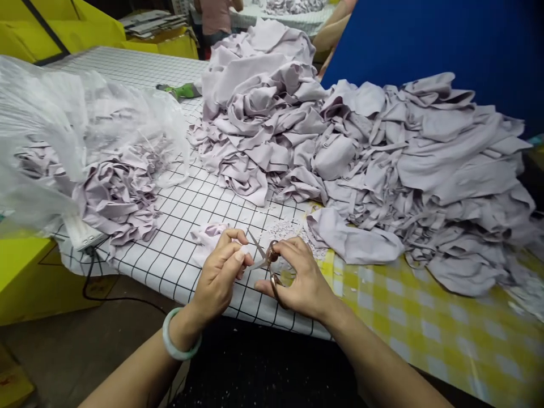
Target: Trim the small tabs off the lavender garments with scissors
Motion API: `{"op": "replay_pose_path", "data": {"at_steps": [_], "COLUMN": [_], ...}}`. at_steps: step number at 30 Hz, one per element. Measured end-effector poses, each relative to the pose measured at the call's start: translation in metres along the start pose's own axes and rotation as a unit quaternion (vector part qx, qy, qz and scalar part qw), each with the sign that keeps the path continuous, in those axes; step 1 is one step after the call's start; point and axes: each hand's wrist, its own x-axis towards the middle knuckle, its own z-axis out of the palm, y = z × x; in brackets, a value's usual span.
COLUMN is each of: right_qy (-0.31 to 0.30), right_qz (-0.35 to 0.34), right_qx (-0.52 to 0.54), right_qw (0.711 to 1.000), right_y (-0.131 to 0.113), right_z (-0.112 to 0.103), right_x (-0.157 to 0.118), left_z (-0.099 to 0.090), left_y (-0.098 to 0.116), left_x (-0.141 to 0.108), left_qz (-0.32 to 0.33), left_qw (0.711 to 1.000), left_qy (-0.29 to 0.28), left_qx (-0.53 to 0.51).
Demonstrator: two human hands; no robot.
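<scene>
My right hand (300, 277) holds a pair of scissors (272, 260) by its bronze-coloured handles, with the blades spread and pointing left. Close to the blade tips, my left hand (221, 272) has thumb and fingers pinched together; what they hold is too small to name. A pale jade-like bangle (170, 337) is round the left wrist. Just behind my left hand lies a small lilac cloth piece (206, 238) on the table's grid cloth (170, 260). Small scraps (289, 229) are scattered behind the scissors.
Large heaps of lilac cloth (272, 102) cover the back and right. At left a clear plastic bag (46, 113) holds more cloth pieces. A green tool (182, 90) lies farther back. Yellow boxes (25, 283) stand at left, and a blue panel (433, 45) rises behind. Other people are partly visible beyond.
</scene>
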Motion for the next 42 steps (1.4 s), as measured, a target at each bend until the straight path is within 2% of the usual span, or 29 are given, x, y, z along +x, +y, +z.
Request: {"op": "replay_pose_path", "data": {"at_steps": [4,11,28,32,36,39,41,42], "right_qy": [0.008,0.013,0.025,0.043,0.077,0.096,0.102,0.104], "right_qz": [-0.032,-0.036,-0.040,-0.023,0.017,0.089,0.148,0.173], "right_qx": [-0.072,-0.076,-0.063,-0.087,-0.112,-0.093,-0.071,-0.064], "right_qw": [0.997,0.996,0.997,0.995,0.991,0.987,0.981,0.977], "right_y": [0.005,0.013,0.022,0.029,0.043,0.056,0.066,0.071], "right_z": [-0.015,-0.026,-0.026,-0.027,-0.028,-0.032,-0.039,-0.043], "right_x": [-0.013,-0.024,-0.031,-0.038,-0.050,-0.062,-0.070,-0.073], "left_z": [0.016,0.032,0.041,0.046,0.060,0.068,0.060,0.052], "left_y": [-0.006,-0.014,-0.020,-0.023,-0.036,-0.036,-0.026,-0.019], "left_x": [0.006,0.013,0.013,0.020,0.032,0.030,0.021,0.016], "left_qz": [0.034,0.089,0.119,0.122,0.124,0.116,0.135,0.146], "left_qw": [0.998,0.991,0.980,0.974,0.964,0.935,0.892,0.875], "left_qy": [-0.032,-0.073,-0.121,-0.144,-0.178,-0.250,-0.310,-0.322], "left_qx": [0.046,0.069,0.102,0.122,0.151,0.224,0.301,0.332]}}
